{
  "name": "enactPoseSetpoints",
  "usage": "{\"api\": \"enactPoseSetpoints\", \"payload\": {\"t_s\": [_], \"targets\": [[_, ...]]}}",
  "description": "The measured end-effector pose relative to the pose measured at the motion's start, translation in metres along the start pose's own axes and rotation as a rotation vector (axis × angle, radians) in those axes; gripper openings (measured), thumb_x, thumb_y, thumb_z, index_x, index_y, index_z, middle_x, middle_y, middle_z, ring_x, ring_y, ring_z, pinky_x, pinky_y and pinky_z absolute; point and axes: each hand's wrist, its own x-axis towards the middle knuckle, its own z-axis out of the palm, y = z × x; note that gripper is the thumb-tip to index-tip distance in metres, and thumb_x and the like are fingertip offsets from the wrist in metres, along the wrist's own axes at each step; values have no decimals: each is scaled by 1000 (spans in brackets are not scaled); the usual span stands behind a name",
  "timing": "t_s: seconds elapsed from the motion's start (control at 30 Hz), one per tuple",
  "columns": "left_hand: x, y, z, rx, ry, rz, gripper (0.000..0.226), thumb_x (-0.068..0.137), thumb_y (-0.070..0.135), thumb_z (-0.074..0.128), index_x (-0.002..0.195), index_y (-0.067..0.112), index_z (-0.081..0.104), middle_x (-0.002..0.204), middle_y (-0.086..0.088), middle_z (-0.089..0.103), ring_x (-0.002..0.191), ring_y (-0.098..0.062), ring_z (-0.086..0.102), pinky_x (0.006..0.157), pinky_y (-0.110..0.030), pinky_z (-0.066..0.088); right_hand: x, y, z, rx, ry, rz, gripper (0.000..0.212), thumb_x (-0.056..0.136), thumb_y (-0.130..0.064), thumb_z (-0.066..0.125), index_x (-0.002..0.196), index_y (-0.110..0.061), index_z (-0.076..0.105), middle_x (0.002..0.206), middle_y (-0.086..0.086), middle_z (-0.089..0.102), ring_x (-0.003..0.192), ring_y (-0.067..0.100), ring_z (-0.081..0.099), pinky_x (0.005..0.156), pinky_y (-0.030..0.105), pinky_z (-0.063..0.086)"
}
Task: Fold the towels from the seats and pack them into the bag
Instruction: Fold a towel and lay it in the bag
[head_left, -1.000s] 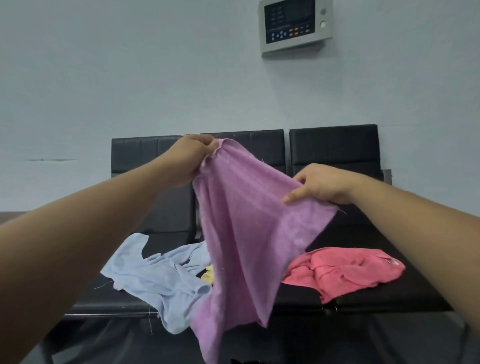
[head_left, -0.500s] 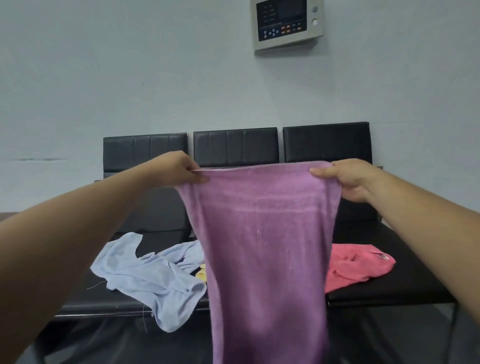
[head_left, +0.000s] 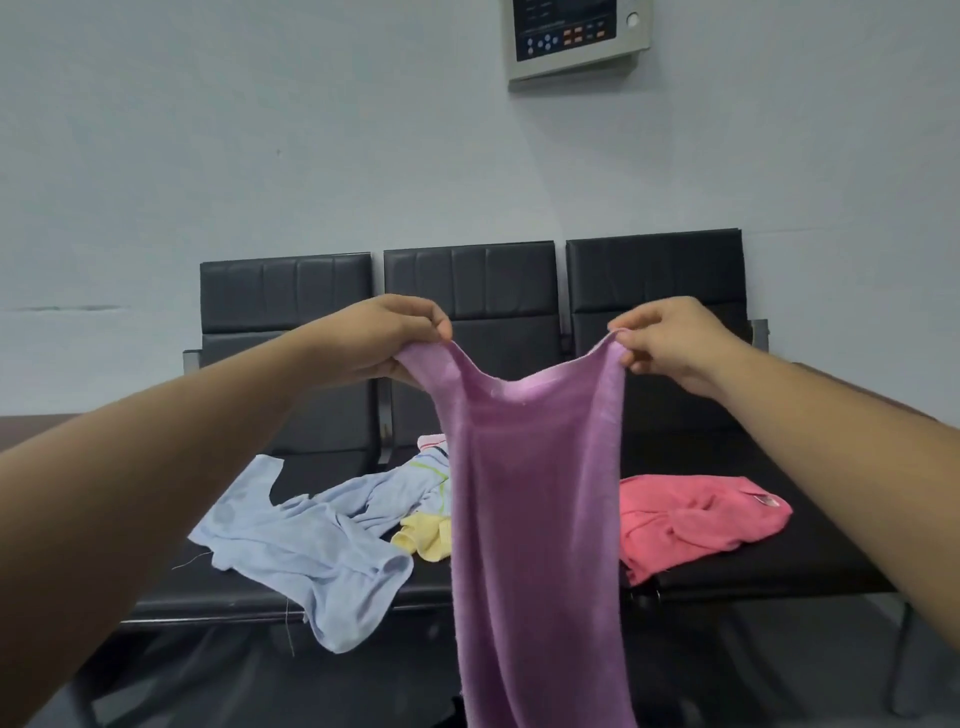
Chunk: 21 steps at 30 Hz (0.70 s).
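A long purple terry towel is being held up in front of the row of three black padded seats, with its top edge sagging between the hands and its length hanging past the front edge of the seats. One top corner is being pinched in the grip of the left hand, fingers and thumb pressed together on the cloth. The other corner is being pinched likewise by the right hand. On the seats, a crumpled light blue towel is being left draped over the front edge at the left. A small pale yellow cloth is lying just beside it, and a bunched coral-red towel is lying on the right seat.
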Motion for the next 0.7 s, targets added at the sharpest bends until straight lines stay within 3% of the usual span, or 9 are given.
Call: {"api": "enactPoseSetpoints", "payload": {"t_s": [0.07,0.17,0.27,0.37,0.47,0.53,0.6,0.7], "targets": [[0,3,4,-127,-115,-27,15,89,-3,55,101,1,61,99,-21,65,89,-29,72,79,-35,63,-3,-10,10,102,-42,-38,19,95,4,63,108,-8,68,90,16,69,67,16,66,65,26,57],[3,4,10,-102,-201,-25,33,89,-13,53,122,-9,58,111,-28,60,113,-37,69,96,-37,58,-9,-25,23,226,-69,-86,20,93,7,65,102,-10,63,82,16,67,64,19,67,67,30,59],[4,9,23,113,-135,36,15,101,-2,54,113,-5,64,99,-18,75,97,-27,76,84,-29,62,-20,-38,34,229,-177,-126,20,93,13,57,88,-2,70,76,17,68,67,21,70,65,26,59],[3,15,34,276,-63,64,16,102,16,60,98,2,68,87,-13,79,84,-23,78,68,-24,60,-33,-45,43,204,-293,-160,16,92,13,58,94,10,73,83,24,71,76,24,72,70,26,61],[3,19,40,400,-5,71,27,100,28,63,91,3,69,82,-12,78,75,-22,77,60,-20,55,-44,-48,50,127,-468,-216,23,88,-16,77,97,6,77,95,23,75,88,24,73,86,32,61],[4,19,43,434,15,86,31,99,31,64,90,2,71,78,-12,78,69,-20,76,58,-19,53,-46,-46,56,-127,-423,-284,26,85,-33,81,90,-7,81,88,12,77,87,20,74,86,33,61],[5,18,43,431,38,97,32,97,35,67,86,5,71,75,-11,76,65,-19,74,57,-19,53,-44,-44,60,-281,-310,-344,19,89,-31,78,84,-12,80,81,8,77,83,21,74,88,41,60],[8,10,36,407,51,78,26,96,36,69,81,14,71,68,-2,71,64,-16,66,63,-25,54,-41,-40,60,-127,-248,-314,14,91,-19,76,84,-7,78,84,14,77,85,33,73,90,48,59]]}}
